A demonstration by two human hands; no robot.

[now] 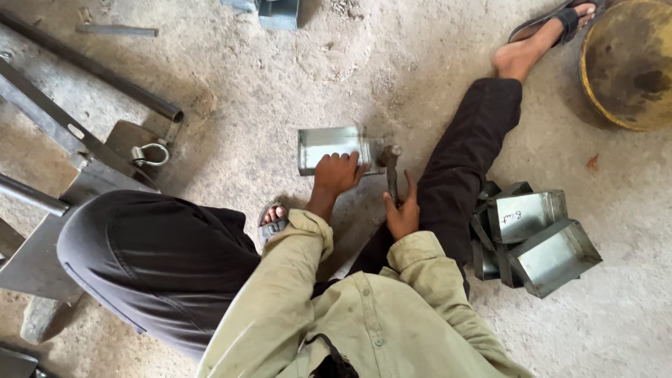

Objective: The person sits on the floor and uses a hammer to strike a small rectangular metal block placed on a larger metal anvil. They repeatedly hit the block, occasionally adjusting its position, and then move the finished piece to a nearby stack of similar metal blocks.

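The tray (pixel 329 143) is a shallow box of thin grey sheet metal, open on top, with low folded walls and a dull shine. It lies flat on the concrete floor (pixel 280 77), between the person's spread legs. The left hand (pixel 336 175) rests on the tray's near wall, fingers curled over the edge and pressing it down; that grip is closed on the tray. The right hand (pixel 402 213) sits just right of the tray, its grip wrapped tight around the handle of a hammer (pixel 390 168). The hammer head stands at the tray's right end, touching or nearly touching the corner; which one cannot be told. Further right of the tray, past the outstretched leg, lies a heap of boxes (pixel 539 238) of the same metal. Left of the tray stands a steel frame (pixel 84 161) with a shackle (pixel 150 155).
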